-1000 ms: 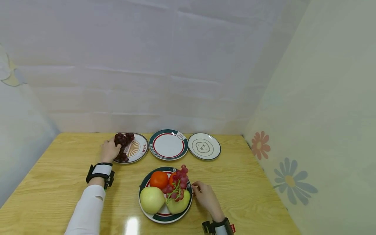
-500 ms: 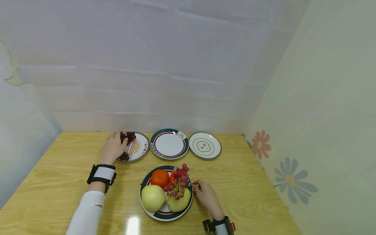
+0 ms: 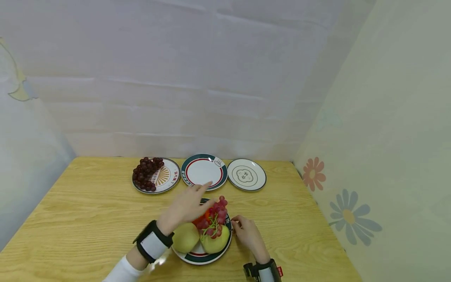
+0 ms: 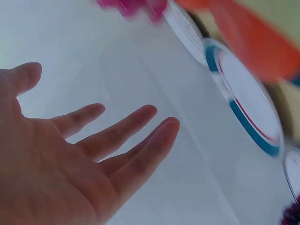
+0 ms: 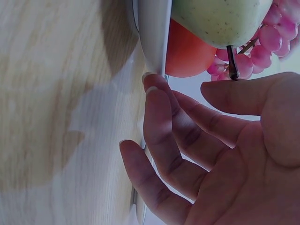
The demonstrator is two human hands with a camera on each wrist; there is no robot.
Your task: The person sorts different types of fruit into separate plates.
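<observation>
Overhead, the person's left hand [image 3: 188, 205] spreads its straightened fingers, reaching over a round white plate with dark green and red bands [image 3: 199, 259] that bears fruit. Its thumb points toward a bunch of pinkish-red grapes with green stems [image 3: 222, 213], which lies at the plate's right side, partly over a pale yellow-green fruit [image 3: 215, 242]. Another, rounder yellow-green fruit [image 3: 185, 238] sits to the left, and orange-red fruit [image 3: 199, 221] behind it is mostly covered by the hand.

Beside the plate's right edge, the right hand [image 3: 248, 234] lies low with loosely bent fingers, thumb apart from them; fingertips reach the rim, though whether they touch is hard to tell.

Farther back on the yellowish wooden table [image 3: 88, 203], three plates stand in a row: a white one with a fan motif [image 3: 173, 178], carrying dark red grapes [image 3: 145, 172]; a green-and-red-banded one [image 3: 203, 172]; and a white, thinly dark-rimmed one [image 3: 259, 176]. A black-and-white band [image 3: 153, 242] circles the left wrist.
</observation>
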